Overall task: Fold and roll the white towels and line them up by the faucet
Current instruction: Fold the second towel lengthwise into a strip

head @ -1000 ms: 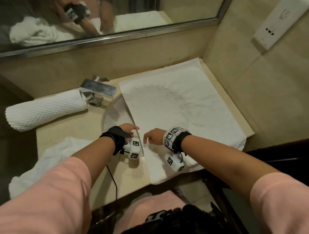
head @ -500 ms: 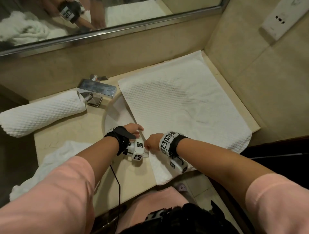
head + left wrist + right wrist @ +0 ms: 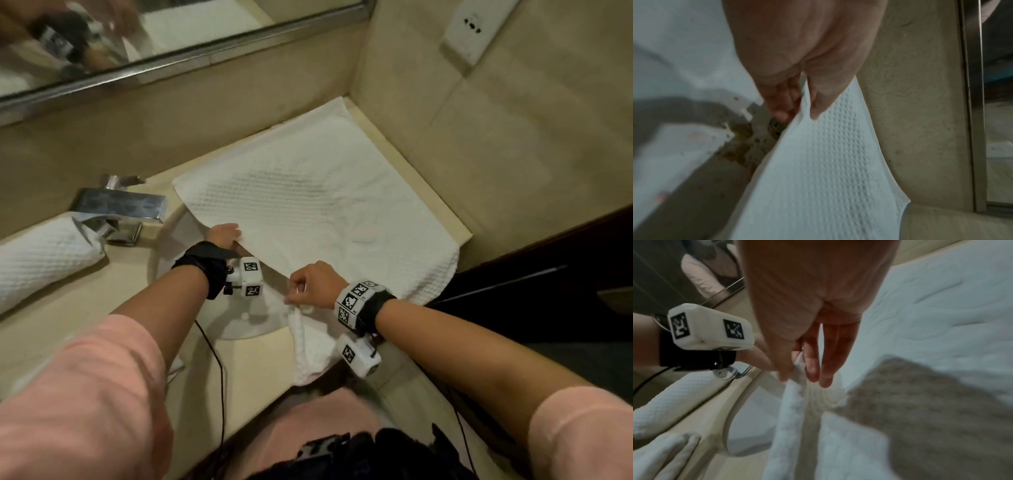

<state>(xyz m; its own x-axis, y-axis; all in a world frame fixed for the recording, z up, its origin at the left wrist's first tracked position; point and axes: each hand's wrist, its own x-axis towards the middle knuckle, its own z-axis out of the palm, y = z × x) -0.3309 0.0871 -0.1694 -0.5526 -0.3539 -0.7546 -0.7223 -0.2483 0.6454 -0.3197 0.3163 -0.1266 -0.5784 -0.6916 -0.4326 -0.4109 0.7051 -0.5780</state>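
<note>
A white waffle towel (image 3: 318,205) lies spread over the counter right of the sink, its near end hanging off the front edge. My left hand (image 3: 224,234) pinches the towel's left edge (image 3: 818,146) over the basin, thumb on top and fingers beneath. My right hand (image 3: 313,284) pinches the same edge nearer to me, where the cloth bunches into a ridge (image 3: 795,395). A rolled white towel (image 3: 41,253) lies left of the chrome faucet (image 3: 120,209). A crumpled white towel (image 3: 663,451) sits at the counter's near left.
The white basin (image 3: 239,325) is sunk into the beige counter (image 3: 102,291) below my hands. A mirror (image 3: 171,31) runs along the back wall; a socket plate (image 3: 474,29) is on the right wall. The counter drops off on the right into a dark gap.
Both hands have taken hold of the towel's left edge and lifted it off the counter. The left hand moved away along the edge, toward the faucet; the right stayed near the front.
</note>
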